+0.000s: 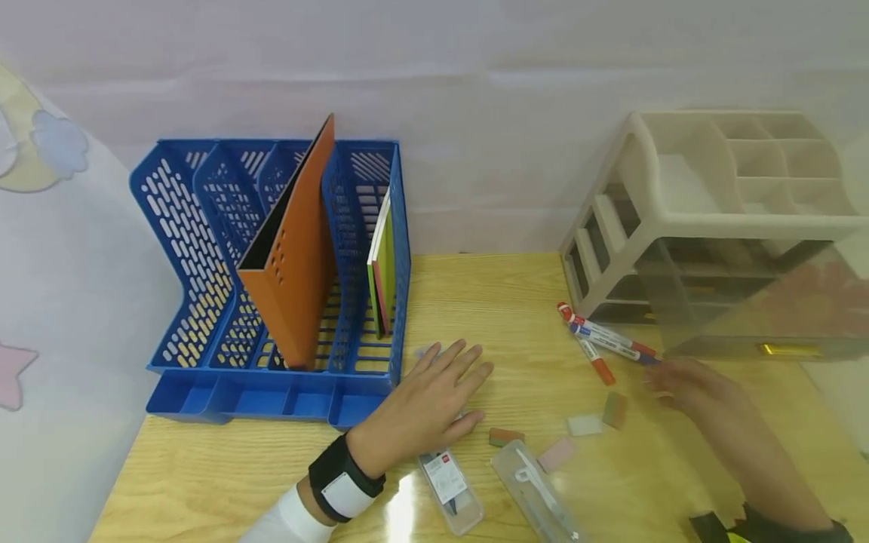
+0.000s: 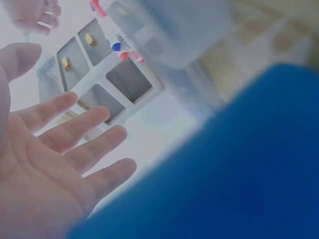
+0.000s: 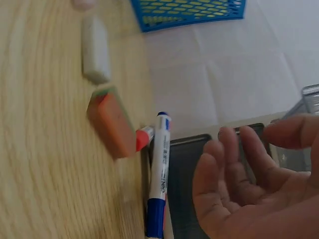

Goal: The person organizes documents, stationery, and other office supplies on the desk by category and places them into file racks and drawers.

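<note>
My left hand [image 1: 431, 403] has its fingers spread over the upper end of a clear plastic case with a white label [image 1: 448, 483]. That end is partly hidden by the hand. In the left wrist view the left palm [image 2: 45, 169] holds nothing. My right hand [image 1: 699, 388] is just beside the ends of a blue-capped whiteboard marker [image 1: 607, 341] and a red marker [image 1: 638, 347]; another red marker [image 1: 600, 368] lies under them. From the right wrist, loosely bent fingers [image 3: 232, 184] show nothing between them, apart from the blue marker [image 3: 159, 174].
A blue file rack [image 1: 366, 369] with an orange folder [image 1: 305, 241] and thin books [image 1: 383, 271] stands left. At right, a white drawer organizer [image 1: 652, 166] has a clear drawer [image 1: 733, 347] pulled out. Several erasers, including a pink one [image 1: 557, 454], lie near another clear case [image 1: 532, 490].
</note>
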A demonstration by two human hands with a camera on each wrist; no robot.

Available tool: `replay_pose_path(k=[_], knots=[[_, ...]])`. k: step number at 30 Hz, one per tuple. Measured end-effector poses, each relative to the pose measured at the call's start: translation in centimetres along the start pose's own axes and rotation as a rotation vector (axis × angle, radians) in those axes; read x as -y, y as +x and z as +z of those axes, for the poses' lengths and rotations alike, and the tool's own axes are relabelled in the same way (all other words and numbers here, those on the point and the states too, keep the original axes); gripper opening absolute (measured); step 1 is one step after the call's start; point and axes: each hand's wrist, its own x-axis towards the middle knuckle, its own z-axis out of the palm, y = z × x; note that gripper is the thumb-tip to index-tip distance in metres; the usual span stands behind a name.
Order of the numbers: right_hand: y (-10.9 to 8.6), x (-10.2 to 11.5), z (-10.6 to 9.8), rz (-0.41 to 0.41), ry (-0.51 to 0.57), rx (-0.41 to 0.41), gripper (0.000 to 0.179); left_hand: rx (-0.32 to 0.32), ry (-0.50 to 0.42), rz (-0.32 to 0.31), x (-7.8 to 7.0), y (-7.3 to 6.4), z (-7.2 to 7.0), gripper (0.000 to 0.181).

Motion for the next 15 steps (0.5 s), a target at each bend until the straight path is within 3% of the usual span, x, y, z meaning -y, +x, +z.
replay_pose_path(k=[2,6,9,15], knots=[[0.6,0.1,0.3,0.141,-0.37,-0.068,0.028,0.007,0.003,0.008,-0.2,0.5,-0.1,0.06],[2.1,-0.4,0.9,0.21,-0.771,-0.101,0.031,0.014,0.002,0.012,-0.5,1.4,-0.5,0.059],[3.0,-1.0,1.5,0.125,-0.815,-0.123,0.029,0.022,-0.006,0.005,-0.7,2.0,-0.8,0.059],[4.3,-1.4,2.6,0.095,-0.842,-0.15,0.039,0.03,-0.028,-0.018,-0.9,3.2,-1.2,0.058]])
